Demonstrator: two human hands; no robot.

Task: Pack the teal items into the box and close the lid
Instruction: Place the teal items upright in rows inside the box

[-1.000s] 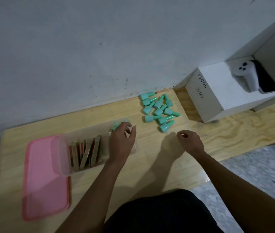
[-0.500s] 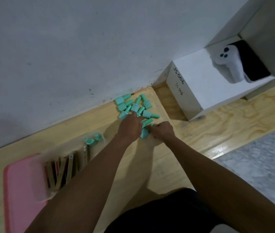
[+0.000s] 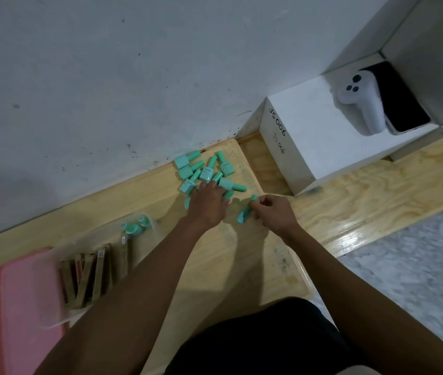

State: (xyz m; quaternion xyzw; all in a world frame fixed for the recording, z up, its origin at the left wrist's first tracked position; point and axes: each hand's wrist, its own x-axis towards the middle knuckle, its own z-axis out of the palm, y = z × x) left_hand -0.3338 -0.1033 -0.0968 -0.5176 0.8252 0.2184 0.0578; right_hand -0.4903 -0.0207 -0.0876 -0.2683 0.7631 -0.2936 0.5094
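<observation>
Several teal bottles lie in a heap on the wooden table near the wall. My left hand rests palm down on the near edge of the heap, fingers closed over bottles whose teal ends poke out. My right hand pinches one teal bottle just right of the heap, lifted slightly off the wood. The clear plastic box stands to the left with two teal bottles at its far end. Its pink lid lies flat at the box's left.
Gold and red sticks fill the left part of the box. A white block marked "JS006" stands right of the heap with a white controller and a dark phone on it. The table edge drops to grey floor at right.
The left hand left the box, where two teal bottles now lie, and reached onto the heap. The right hand moved in and picked up one bottle. The view swung right.
</observation>
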